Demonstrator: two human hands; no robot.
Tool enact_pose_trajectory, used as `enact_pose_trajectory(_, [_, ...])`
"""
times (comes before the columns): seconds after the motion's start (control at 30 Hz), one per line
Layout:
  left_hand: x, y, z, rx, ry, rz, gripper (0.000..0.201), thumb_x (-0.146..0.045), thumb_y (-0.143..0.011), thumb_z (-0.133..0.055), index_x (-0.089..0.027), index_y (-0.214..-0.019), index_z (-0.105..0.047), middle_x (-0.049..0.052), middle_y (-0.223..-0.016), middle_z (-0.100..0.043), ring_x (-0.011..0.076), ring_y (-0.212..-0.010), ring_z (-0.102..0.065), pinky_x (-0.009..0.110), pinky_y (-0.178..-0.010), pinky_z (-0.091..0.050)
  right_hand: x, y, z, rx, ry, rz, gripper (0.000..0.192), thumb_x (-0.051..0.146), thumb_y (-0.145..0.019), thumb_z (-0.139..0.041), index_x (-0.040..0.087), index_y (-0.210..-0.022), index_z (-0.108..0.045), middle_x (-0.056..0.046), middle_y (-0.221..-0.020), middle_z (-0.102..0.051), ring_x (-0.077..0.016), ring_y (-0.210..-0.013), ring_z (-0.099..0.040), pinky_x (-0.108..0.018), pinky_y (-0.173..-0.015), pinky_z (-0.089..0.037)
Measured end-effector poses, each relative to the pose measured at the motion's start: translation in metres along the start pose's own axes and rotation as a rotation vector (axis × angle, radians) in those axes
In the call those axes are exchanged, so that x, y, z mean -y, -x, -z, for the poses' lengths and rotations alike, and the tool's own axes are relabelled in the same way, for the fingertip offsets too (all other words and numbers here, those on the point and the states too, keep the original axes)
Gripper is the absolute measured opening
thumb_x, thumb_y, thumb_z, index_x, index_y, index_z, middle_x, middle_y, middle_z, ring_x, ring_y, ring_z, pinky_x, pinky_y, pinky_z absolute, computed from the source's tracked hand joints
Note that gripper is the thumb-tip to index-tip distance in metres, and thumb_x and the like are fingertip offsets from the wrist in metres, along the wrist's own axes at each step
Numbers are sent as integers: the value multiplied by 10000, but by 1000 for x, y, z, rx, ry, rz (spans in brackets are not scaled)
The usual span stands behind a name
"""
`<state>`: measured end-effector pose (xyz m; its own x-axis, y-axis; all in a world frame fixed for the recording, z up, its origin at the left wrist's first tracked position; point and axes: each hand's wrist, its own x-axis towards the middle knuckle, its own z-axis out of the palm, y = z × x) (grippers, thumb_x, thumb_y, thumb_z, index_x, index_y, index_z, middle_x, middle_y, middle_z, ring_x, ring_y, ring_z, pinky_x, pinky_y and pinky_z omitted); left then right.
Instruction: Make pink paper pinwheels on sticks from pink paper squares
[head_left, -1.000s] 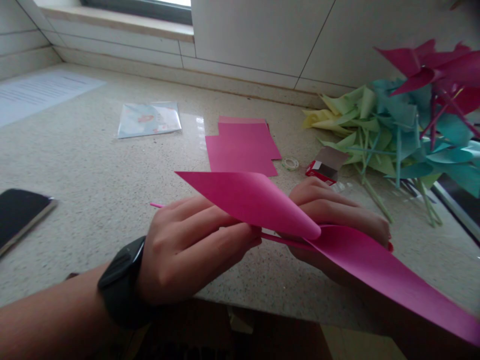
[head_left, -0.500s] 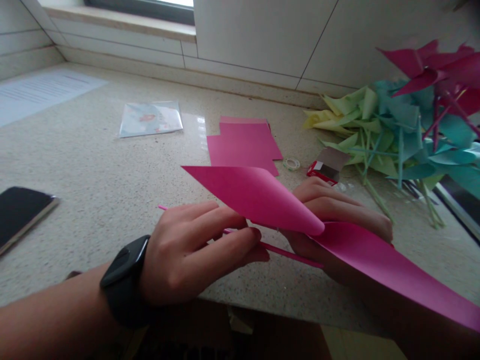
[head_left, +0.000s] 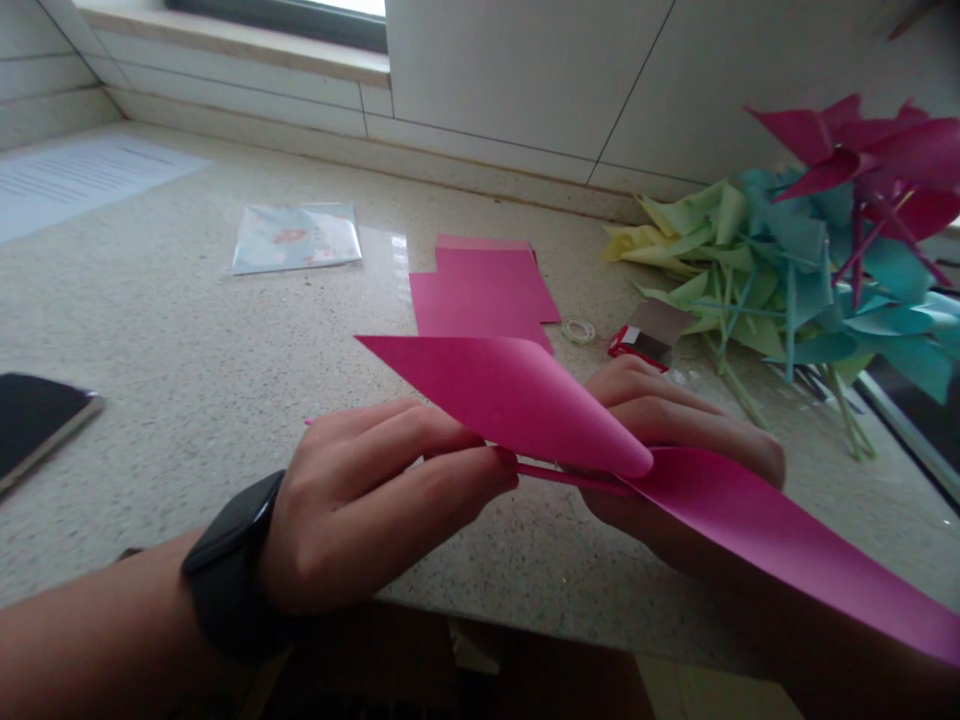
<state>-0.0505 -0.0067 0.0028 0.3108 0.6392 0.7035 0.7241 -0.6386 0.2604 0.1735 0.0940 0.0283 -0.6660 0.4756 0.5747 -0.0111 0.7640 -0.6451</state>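
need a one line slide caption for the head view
Left hand pinches a thin pink stick while the right hand grips folded pink paper above a speckled counter.

The left forearm is extended from the lower left, a dark band being worn at the wrist. The left hand [head_left: 375,500] is held palm-down, knuckles uppermost, fingers [head_left: 457,480] stretched rightward and pressed together with the thumb in a closed pinch grip. The right hand [head_left: 675,440] is placed opposite, just beside it, fingers curled leftward; its palm and thumb are largely hidden, and its grip cannot be judged.
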Motion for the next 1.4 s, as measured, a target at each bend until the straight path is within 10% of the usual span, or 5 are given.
enact_pose_trajectory(1.4, [1,-5,-1,-66,105,-57,248,-74,-881,-727,-120,-1123,-700,27,-1081,-743,113,-968,-675,209,-858,-558,-2,0,-1,29,-13,13,165,124,-806,-736,243,-914,-701,-30,-845,-720,-194,-760,-654,-363,-683,-531])
